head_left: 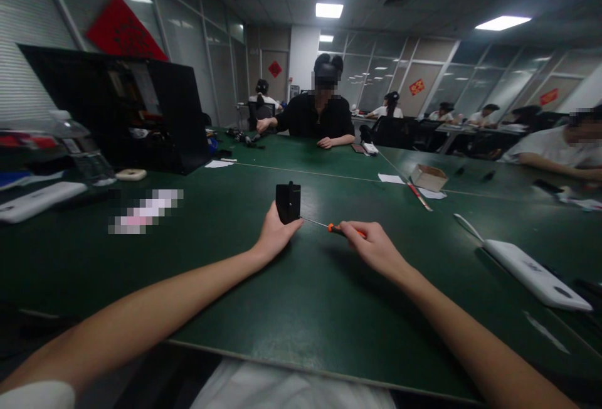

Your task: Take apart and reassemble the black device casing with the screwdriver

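The left hand (275,233) grips a small black box (288,202), thumb and fingers closed about its lower part, holding it upright on the green counter (282,308) near the middle. The right hand (371,246) pinches the orange handle of a thin screwdriver (332,227), whose metal shaft lies nearly level and points at the box's right side, its tip touching or just beside it. Further right, near the counter's right edge, lies a white power bank (536,274) with a cable. Across the counter a person in black (317,120) sits with both arms resting on it.
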The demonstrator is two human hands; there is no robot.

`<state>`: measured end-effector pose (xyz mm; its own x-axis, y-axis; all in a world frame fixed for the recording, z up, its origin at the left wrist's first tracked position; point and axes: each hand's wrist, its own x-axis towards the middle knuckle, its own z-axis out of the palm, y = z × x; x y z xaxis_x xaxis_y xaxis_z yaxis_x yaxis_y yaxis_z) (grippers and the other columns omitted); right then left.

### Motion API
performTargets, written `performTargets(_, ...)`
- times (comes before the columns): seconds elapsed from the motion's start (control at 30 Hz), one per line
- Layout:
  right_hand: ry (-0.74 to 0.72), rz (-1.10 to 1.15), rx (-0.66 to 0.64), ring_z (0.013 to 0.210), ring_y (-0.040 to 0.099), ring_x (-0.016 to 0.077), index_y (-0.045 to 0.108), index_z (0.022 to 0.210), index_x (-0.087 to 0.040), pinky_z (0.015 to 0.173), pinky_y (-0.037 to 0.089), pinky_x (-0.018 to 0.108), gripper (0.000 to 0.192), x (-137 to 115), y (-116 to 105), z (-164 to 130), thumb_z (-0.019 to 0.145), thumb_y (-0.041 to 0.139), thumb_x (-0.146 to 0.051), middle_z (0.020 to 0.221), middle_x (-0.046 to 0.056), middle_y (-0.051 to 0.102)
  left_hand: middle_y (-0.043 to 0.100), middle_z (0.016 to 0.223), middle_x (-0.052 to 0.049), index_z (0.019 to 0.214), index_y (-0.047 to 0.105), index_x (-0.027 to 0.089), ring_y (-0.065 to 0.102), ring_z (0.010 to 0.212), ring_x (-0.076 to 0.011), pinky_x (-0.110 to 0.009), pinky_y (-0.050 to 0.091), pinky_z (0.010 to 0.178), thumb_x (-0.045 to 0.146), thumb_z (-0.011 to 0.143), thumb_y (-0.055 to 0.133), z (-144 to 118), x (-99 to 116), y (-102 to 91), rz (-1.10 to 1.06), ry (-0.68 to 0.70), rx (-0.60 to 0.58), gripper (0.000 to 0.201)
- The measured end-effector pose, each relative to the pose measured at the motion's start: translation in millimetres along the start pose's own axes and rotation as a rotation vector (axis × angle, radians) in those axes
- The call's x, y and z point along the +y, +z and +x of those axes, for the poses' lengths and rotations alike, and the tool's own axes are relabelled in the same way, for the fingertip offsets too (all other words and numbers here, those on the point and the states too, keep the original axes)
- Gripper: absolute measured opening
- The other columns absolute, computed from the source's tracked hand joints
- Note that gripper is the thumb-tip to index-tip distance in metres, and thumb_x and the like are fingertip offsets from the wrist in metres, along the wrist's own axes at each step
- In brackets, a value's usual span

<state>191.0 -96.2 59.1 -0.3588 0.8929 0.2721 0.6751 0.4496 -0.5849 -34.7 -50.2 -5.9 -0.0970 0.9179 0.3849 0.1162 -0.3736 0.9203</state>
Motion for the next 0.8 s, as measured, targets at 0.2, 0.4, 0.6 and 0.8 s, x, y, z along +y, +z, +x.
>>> performTargets(0.2,0.077,0.112,0.041,0.055,0.055,0.0149,0.074,0.088,-0.013,0.056,0.040,0.027,0.040,2.2,7.4,1.0,0.094,0.049,-0.044,0.059,0.000,0.060,0.064,0.099,-0.007,0.109,0.055,0.015,0.060,0.089,-0.0207,-0.034,0.047,0.082,0.022,0.070,0.073,-2.0,-0.6,-0.3,0.051,0.016,0.008,0.044)
performTargets(0.4,-0.239,-0.118,0.172,0.080,0.065,0.0207,0.073,0.104,-0.016,0.074,0.048,0.032,0.024,10.3,12.5,-2.5,0.092,0.057,-0.029,0.089,0.008,0.071,0.064,0.101,-0.008,0.109,0.056,0.015,0.061,0.091,-0.0216,-0.035,0.047,0.083,0.021,0.070,0.074,-2.0,0.0,0.1,0.064,-0.014,0.035,0.044)
performTargets(0.6,-0.373,-0.214,0.255,0.081,0.063,0.0196,0.069,0.112,-0.019,0.072,0.051,0.031,0.024,14.7,10.8,-4.1,0.093,0.056,-0.023,0.095,0.009,0.062,0.064,0.099,-0.007,0.108,0.056,0.015,0.060,0.088,-0.0202,-0.033,0.046,0.081,0.022,0.070,0.073,-0.3,-2.7,1.4,0.004,-0.001,-0.005,0.042)
performTargets(0.8,-0.290,-0.036,0.379,0.092,0.064,0.0210,0.058,0.118,-0.021,0.080,0.054,0.035,0.030,5.0,18.5,-4.4,0.090,0.063,-0.027,0.104,0.007,0.063,0.063,0.095,-0.005,0.107,0.055,0.016,0.060,0.087,-0.0195,-0.032,0.046,0.078,0.023,0.069,0.073,0.4,-6.8,1.9,-0.027,-0.013,-0.021,0.042)
